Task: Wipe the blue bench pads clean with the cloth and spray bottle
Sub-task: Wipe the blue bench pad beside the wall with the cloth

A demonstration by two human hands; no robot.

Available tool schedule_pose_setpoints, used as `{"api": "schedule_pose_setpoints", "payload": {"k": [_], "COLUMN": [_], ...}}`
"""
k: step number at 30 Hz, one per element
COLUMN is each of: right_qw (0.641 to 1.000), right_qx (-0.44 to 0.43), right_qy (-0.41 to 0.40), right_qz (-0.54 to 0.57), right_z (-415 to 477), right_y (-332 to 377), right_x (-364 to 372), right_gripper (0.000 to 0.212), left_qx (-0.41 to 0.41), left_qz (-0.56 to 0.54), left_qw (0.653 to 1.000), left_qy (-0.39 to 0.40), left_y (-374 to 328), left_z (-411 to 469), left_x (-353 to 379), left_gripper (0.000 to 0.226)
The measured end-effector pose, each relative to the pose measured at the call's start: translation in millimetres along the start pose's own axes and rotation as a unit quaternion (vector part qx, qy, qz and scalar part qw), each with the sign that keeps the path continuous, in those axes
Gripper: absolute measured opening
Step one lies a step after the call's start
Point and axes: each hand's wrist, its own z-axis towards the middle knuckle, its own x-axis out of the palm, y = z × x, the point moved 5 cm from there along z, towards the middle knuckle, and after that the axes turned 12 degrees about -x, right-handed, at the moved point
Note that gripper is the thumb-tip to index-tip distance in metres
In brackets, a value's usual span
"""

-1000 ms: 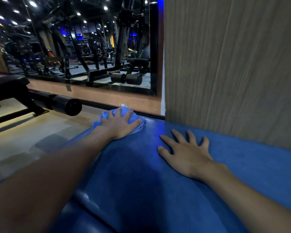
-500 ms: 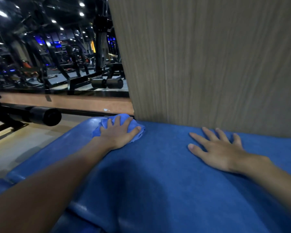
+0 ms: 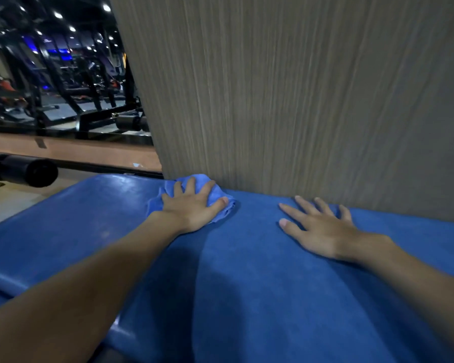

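A wide blue bench pad [image 3: 247, 284] fills the lower view, its far edge against a wood-grain wall. My left hand [image 3: 192, 208] presses a bunched blue cloth [image 3: 220, 203] flat onto the pad, right at the wall's corner, with fingers spread over it. My right hand [image 3: 317, 226] lies flat on the bare pad to the right, fingers straight and spread, holding nothing. No spray bottle is in view.
The wood-grain wall panel [image 3: 299, 100] rises right behind the pad. To the left is a mirror [image 3: 58, 82] showing gym machines. A black roller pad [image 3: 29, 171] sticks out at the left above the pale floor [image 3: 8, 203].
My left hand has slid the cloth rightward along the pad's far edge up to the wall corner. My right hand has shifted right along the pad, still flat.
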Motion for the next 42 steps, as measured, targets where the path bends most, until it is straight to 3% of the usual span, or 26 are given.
{"api": "schedule_pose_setpoints", "payload": {"k": [8, 12, 14, 16, 18, 20, 22, 29, 35, 38, 42], "right_qw": [0.994, 0.999, 0.998, 0.990, 0.988, 0.994, 0.994, 0.971, 0.942, 0.943, 0.988], "right_qx": [-0.047, 0.006, 0.018, -0.006, -0.018, 0.002, 0.010, 0.022, -0.034, -0.071, -0.066], "right_qy": [-0.073, -0.047, -0.050, -0.103, -0.126, -0.104, -0.085, -0.191, -0.294, -0.265, -0.130], "right_qz": [0.067, -0.016, 0.032, 0.094, 0.085, 0.029, 0.064, 0.141, 0.158, 0.186, 0.052], "right_z": [-10, -39, -45, -47, -57, -72, -88, -126, -109, -86, -68], "right_y": [-9, -58, -71, -80, -97, -122, -140, -165, -120, -90, -82], "right_x": [-15, -15, -7, -12, -19, -20, -18, -31, -57, -47, -23], "right_gripper": [0.050, 0.056, 0.055, 0.048, 0.046, 0.046, 0.044, 0.041, 0.043, 0.045, 0.059], "left_qx": [0.054, 0.085, 0.092, 0.097, 0.101, 0.107, 0.121, 0.257, 0.241, 0.206, 0.211], "left_qz": [-0.007, -0.006, -0.009, -0.008, -0.005, -0.004, -0.008, -0.061, -0.086, -0.102, -0.095], "left_qw": [0.999, 0.996, 0.996, 0.995, 0.995, 0.994, 0.993, 0.964, 0.966, 0.973, 0.973], "left_qy": [-0.001, 0.009, 0.010, 0.010, 0.009, 0.009, 0.009, 0.035, 0.024, 0.032, 0.023], "left_y": [-69, -100, -116, -133, -148, -161, -179, -264, -223, -194, -181], "left_z": [-39, -55, -62, -68, -75, -83, -92, -142, -145, -140, -141], "left_x": [7, 9, 10, 12, 13, 15, 17, 24, 11, 8, 5], "left_gripper": [0.069, 0.065, 0.065, 0.065, 0.065, 0.066, 0.068, 0.071, 0.065, 0.061, 0.054]}}
